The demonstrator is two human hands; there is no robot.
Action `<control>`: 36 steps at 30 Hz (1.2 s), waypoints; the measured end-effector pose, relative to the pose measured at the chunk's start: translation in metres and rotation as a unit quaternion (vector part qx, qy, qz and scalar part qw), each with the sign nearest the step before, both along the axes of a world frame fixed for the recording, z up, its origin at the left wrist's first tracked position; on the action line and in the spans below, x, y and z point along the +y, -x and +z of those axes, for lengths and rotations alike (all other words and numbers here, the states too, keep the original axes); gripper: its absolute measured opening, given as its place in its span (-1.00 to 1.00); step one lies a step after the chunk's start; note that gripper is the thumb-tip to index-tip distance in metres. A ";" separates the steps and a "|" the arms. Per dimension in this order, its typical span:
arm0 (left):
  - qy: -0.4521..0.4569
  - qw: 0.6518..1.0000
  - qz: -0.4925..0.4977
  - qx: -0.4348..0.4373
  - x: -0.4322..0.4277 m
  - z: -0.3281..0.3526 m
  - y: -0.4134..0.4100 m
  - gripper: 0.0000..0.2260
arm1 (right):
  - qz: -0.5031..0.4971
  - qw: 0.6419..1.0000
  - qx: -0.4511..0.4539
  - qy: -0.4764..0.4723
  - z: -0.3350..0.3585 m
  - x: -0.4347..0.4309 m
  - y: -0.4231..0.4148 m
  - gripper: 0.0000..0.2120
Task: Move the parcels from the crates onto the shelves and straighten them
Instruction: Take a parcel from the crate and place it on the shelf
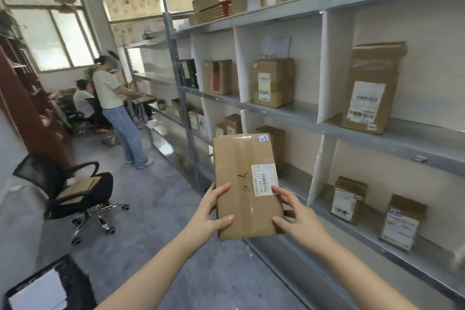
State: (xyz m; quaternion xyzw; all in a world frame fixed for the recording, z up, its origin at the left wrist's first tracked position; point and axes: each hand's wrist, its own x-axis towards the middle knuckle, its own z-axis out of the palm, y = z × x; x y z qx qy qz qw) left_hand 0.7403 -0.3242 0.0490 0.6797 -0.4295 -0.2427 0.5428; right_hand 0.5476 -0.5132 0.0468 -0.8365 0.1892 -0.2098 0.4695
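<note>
The parcel carries a white barcode label printed 159-159-L11-010 — and a small sticker at its top corner with a handwritten number, seemingly 23. Labels on the shelved boxes are too blurred to read.

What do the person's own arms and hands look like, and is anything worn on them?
The left hand and right hand are bare: no gloves, rings or watch show. The left forearm and right forearm are bare too; no sleeve reaches into view. The fingernails look plain, without coloured polish.
</note>
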 end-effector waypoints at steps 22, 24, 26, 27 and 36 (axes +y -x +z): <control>-0.051 0.972 -0.212 0.092 -0.152 -0.069 -0.186 -0.37 | -0.227 0.973 0.040 -0.025 -0.058 -0.060 -0.124 -0.50; -0.059 0.969 -0.223 0.093 -0.162 -0.071 -0.202 -0.37 | -0.245 0.968 0.058 -0.015 -0.061 -0.065 -0.134 -0.51; -0.063 0.966 -0.232 0.095 -0.172 -0.074 -0.218 -0.37 | -0.264 0.962 0.071 -0.018 -0.065 -0.070 -0.143 -0.52; -0.064 0.964 -0.237 0.098 -0.178 -0.074 -0.228 -0.37 | -0.273 0.959 0.074 -0.022 -0.067 -0.071 -0.148 -0.52; -0.078 0.936 -0.330 0.091 -0.234 -0.087 -0.309 -0.37 | -0.389 0.917 0.069 -0.057 -0.079 -0.065 -0.210 -0.52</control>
